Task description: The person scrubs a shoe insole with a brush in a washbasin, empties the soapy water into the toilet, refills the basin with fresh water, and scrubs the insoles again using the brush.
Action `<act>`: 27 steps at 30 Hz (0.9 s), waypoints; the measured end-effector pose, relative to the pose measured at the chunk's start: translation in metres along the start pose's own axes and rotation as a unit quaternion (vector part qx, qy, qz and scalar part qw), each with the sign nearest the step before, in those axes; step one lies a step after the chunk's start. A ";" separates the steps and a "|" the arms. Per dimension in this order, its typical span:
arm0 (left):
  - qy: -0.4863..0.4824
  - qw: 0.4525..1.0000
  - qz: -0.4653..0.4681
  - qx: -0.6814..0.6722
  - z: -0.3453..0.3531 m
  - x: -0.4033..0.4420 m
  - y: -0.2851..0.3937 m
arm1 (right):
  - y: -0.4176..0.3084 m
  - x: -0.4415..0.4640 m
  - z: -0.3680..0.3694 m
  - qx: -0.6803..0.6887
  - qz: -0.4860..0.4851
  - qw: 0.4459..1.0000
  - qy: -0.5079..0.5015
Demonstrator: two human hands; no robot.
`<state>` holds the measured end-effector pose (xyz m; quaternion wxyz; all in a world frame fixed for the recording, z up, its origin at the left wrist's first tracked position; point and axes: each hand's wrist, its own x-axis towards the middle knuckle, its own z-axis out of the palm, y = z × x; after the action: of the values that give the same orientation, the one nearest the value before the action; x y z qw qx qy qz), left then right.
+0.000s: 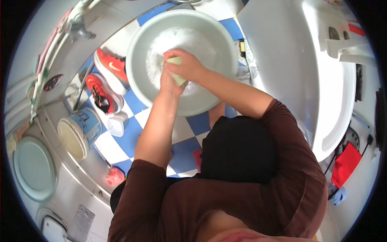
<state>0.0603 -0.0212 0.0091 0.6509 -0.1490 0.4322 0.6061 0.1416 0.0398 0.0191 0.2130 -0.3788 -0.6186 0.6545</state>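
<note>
- Gripping a pale green, soft-looking piece (cloth or sponge, I cannot tell), the left hand and right hand are together, both closed on it inside the rim of a round, pale grey-green plastic basin, left of its middle.
- A firm, even grip with fingers wrapped well round should stop it slipping when wet.
- Holding it low, over the white, frothy suds, would probably keep drips inside the basin's edges.
- Two red-orange, white-soled sports shoes are just beside the basin's left edge, on blue-and-white checked floor tiles.
</note>
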 end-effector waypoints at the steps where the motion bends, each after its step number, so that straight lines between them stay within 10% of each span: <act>1: 0.015 1.000 0.001 0.011 -0.002 0.000 -0.004 | 0.003 -0.004 0.001 0.035 0.000 0.999 0.010; 12: 0.180 0.964 0.094 0.172 -0.005 -0.022 -0.031 | 0.015 -0.046 0.010 0.265 0.202 0.937 0.106; 20: 0.209 0.915 0.274 0.212 -0.041 -0.037 0.045 | -0.004 -0.033 -0.048 -0.089 0.035 0.993 0.071; 27: 0.358 0.782 0.457 0.227 -0.127 -0.098 0.118 | 0.016 -0.027 -0.099 -0.490 -0.117 0.835 0.221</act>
<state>-0.0858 -0.1512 0.0471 0.1111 0.0114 0.7768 0.6198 0.2366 0.0815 0.0148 0.2061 -0.4928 -0.8346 0.1349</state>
